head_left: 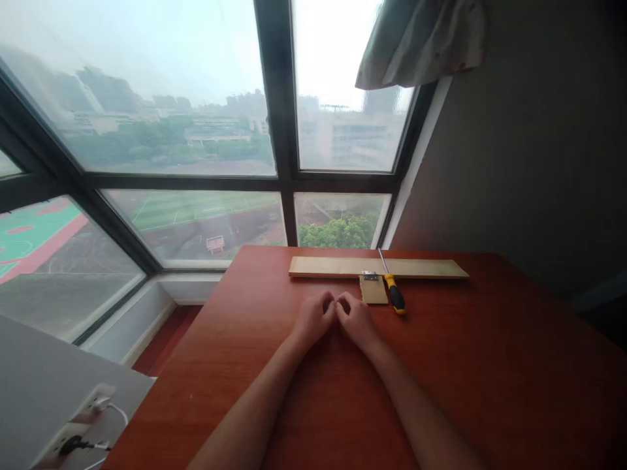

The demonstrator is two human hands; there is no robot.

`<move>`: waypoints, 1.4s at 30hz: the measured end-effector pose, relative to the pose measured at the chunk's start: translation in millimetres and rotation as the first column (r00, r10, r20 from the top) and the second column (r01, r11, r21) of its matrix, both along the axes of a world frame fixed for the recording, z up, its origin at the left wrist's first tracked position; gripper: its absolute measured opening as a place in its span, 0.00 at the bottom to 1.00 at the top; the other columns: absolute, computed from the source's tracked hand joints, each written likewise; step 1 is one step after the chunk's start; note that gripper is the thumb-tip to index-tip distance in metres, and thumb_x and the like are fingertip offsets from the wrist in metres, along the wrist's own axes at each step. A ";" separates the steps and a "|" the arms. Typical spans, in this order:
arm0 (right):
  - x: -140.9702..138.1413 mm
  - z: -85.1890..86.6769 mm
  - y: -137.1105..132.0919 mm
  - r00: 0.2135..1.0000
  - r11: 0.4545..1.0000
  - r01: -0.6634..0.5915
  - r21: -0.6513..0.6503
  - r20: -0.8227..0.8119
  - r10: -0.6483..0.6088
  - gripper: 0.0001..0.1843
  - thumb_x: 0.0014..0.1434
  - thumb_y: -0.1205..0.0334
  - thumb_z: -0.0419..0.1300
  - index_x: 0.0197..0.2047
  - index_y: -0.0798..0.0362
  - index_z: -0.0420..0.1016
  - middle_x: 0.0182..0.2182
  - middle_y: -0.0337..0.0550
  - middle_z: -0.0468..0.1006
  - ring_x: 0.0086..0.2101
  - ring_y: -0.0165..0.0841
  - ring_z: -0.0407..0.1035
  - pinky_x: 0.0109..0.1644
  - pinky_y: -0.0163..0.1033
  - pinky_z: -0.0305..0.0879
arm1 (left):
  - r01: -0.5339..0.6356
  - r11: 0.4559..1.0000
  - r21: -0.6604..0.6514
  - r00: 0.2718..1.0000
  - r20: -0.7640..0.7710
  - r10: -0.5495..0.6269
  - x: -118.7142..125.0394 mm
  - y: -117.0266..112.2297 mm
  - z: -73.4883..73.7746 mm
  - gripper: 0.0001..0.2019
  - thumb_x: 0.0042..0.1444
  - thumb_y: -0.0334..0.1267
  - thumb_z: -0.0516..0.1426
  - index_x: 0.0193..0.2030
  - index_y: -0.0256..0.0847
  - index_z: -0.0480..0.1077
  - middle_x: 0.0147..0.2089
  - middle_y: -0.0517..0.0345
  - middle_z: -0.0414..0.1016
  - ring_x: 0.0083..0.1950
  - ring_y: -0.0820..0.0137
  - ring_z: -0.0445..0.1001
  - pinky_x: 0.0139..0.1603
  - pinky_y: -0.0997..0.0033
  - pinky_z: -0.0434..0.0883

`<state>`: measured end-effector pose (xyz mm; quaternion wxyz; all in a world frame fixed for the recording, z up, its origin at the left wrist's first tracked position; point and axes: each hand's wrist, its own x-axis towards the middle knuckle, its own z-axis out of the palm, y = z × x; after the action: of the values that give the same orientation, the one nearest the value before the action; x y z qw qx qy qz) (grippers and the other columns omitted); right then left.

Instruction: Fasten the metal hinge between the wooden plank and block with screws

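My left hand (pixel 314 318) and my right hand (pixel 356 318) meet over the table, thumbs and fingers curled into pinches that touch at the tips. Whether something small is between the fingertips is hidden. Just beyond my right hand lies a small square wooden piece (pixel 374 292). A metal hinge (pixel 370 276) sits where this piece meets a long pale wooden board (pixel 333 266). A screwdriver (pixel 395 294) with a yellow and black handle leans its shaft across the board, its handle resting on the table right of the small piece.
The reddish-brown table (pixel 465 365) reaches to large windows with dark frames (pixel 287 186). A curtain (pixel 421 42) hangs at the upper right beside a grey wall (pixel 519 143). Wall sockets (pixel 73 434) with plugged-in cables are at the lower left.
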<state>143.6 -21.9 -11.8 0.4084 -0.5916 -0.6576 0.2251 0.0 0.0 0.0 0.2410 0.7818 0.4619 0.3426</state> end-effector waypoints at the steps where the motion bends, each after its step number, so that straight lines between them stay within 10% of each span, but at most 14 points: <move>1: -0.1 0.2 0.0 1.000 1.000 0.000 0.000 0.001 0.000 0.07 0.58 0.61 0.53 0.32 0.50 0.71 0.28 0.40 0.77 0.30 0.34 0.71 0.36 0.37 0.61 | 0.002 1.000 0.000 1.000 -0.001 -0.002 0.0 0.0 0.0 0.05 0.58 0.35 0.53 0.32 0.40 0.68 0.28 0.59 0.72 0.30 0.71 0.69 0.33 0.72 0.62; 21: 15.1 15.4 -1.8 0.994 0.990 0.082 0.111 0.057 -0.089 0.08 0.59 0.60 0.52 0.34 0.50 0.72 0.29 0.40 0.78 0.31 0.33 0.72 0.37 0.36 0.64 | -0.013 0.999 -0.030 0.999 0.035 0.014 1.6 1.9 3.8 0.07 0.59 0.36 0.52 0.32 0.40 0.69 0.29 0.60 0.74 0.31 0.71 0.70 0.35 0.72 0.65; 29: 90.9 23.6 3.4 0.848 0.847 0.485 0.218 0.118 -0.516 0.14 0.59 0.60 0.50 0.43 0.55 0.72 0.41 0.53 0.76 0.40 0.42 0.68 0.47 0.46 0.63 | -0.103 0.975 0.198 0.932 -0.323 0.164 25.5 36.4 33.2 0.08 0.62 0.40 0.53 0.44 0.42 0.70 0.45 0.49 0.74 0.47 0.60 0.72 0.46 0.62 0.66; 42: 100.3 -3.1 8.2 0.802 0.844 0.522 0.122 0.266 -0.534 0.21 0.55 0.62 0.55 0.52 0.56 0.72 0.45 0.58 0.75 0.46 0.48 0.67 0.51 0.48 0.60 | 0.185 0.956 0.228 0.795 -0.606 -0.009 60.8 91.8 18.9 0.27 0.59 0.47 0.56 0.63 0.42 0.61 0.68 0.38 0.59 0.68 0.45 0.55 0.66 0.38 0.48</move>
<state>243.8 -13.8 -14.9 0.3665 -0.7687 -0.5242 -0.0005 60.8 91.8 18.9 -0.0111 0.8984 0.4206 0.1261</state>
